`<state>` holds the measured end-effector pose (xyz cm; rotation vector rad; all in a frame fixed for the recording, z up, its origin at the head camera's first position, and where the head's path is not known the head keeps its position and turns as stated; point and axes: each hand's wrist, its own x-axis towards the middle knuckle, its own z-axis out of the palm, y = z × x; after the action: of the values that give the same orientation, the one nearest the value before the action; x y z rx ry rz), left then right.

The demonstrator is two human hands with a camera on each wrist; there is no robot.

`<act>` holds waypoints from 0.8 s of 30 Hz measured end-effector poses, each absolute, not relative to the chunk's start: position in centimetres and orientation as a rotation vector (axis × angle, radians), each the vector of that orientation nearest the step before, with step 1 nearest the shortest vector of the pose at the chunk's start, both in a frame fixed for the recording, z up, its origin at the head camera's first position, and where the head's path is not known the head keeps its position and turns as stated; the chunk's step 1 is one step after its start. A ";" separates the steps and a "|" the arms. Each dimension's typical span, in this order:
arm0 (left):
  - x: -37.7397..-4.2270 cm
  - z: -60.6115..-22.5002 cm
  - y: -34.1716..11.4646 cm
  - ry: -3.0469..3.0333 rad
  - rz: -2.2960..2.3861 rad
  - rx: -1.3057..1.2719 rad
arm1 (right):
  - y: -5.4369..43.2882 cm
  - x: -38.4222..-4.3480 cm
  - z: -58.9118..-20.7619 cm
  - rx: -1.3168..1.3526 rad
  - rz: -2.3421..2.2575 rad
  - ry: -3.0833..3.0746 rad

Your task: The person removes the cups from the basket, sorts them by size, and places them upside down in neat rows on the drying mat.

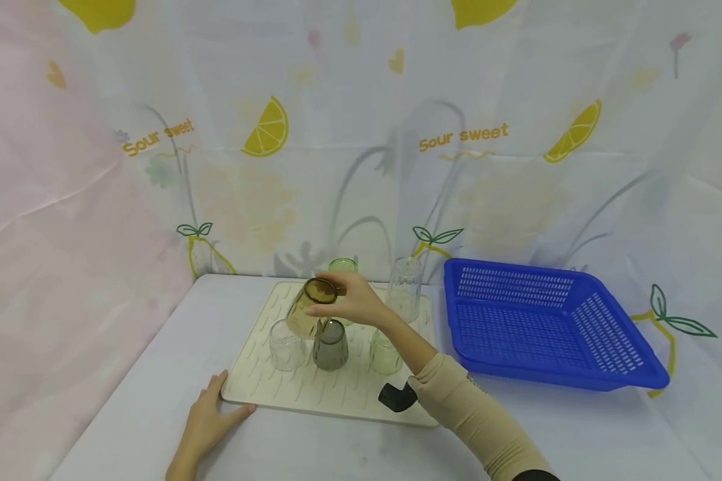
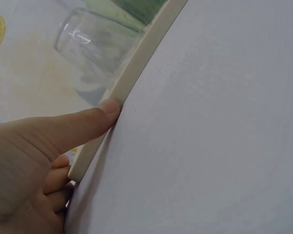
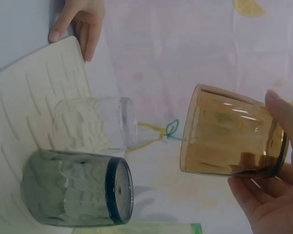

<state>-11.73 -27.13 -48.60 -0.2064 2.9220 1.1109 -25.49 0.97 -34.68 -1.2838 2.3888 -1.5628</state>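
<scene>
My right hand [image 1: 355, 300] pinches an amber glass [image 3: 229, 131] near its thick base, thumb on one side and fingers on the other. The glass is raised and tilted, mouth downward, above a cream drying mat [image 1: 313, 394]. Below it on the mat stand a short clear glass [image 1: 285, 347] and a smoky grey glass [image 1: 331, 351], both upside down. My left hand [image 1: 207, 414] touches the mat's near left corner, its thumb [image 2: 88, 127] along the front edge and its fingers along the left side.
A pale green glass [image 1: 386, 357] stands on the mat's right half, with a tall clear glass [image 1: 406, 294] behind it. Another green glass [image 1: 343, 264] is partly hidden behind my right hand. To the right sits a blue plastic basket [image 1: 553, 374]. A printed cloth [image 1: 361, 187] hangs behind.
</scene>
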 end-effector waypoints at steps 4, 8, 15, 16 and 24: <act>-11.7 -48.7 -27.2 2.942 1.133 -0.177 | -0.9 -26.0 -35.0 -1.285 -1.558 2.393; -11.6 -48.8 -27.2 2.955 1.155 -0.170 | -2.5 -26.2 -35.2 -1.258 -1.539 2.417; -11.6 -48.8 -27.3 2.977 1.184 -0.149 | -5.1 -26.9 -35.7 -1.298 -1.494 2.460; -11.6 -48.8 -27.3 2.977 1.186 -0.149 | -5.4 -27.0 -35.9 -1.287 -1.494 2.458; -11.6 -48.8 -27.4 2.960 1.195 -0.160 | -7.8 -27.5 -36.7 -1.216 -1.332 2.545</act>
<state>-11.62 -27.40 -48.79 -0.1597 2.9604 1.1946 -27.45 -7.84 -36.66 -1.2156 2.5452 -1.3316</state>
